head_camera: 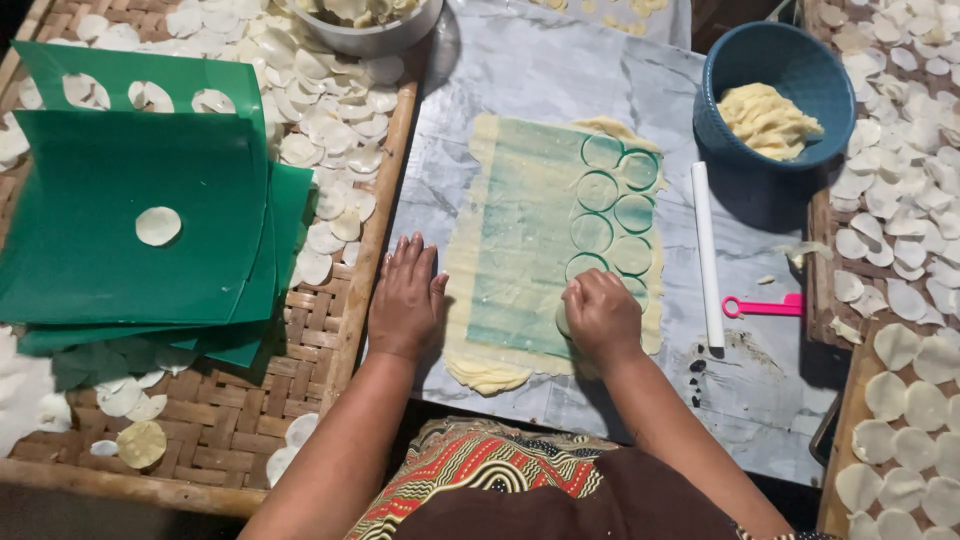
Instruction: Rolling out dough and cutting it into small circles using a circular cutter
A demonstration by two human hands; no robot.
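A thin sheet of pale yellow dough (pixel 520 240) lies rolled out over a green plastic sheet on the grey marble slab (pixel 520 80). Several round cuts mark its right side (pixel 610 215). My right hand (pixel 602 315) is closed around a small round cutter, mostly hidden, pressed on the dough near its lower right. My left hand (pixel 405 298) rests flat, fingers apart, on the slab at the dough's left edge.
A white rolling pin (pixel 707 255) and a pink tool (pixel 765 306) lie right of the dough. A blue basket (pixel 778 60) holds dough strips. Stacked green sheets (pixel 130 230) and many dough discs (pixel 320 120) cover the woven trays on both sides. A metal bowl (pixel 370 35) stands at the top.
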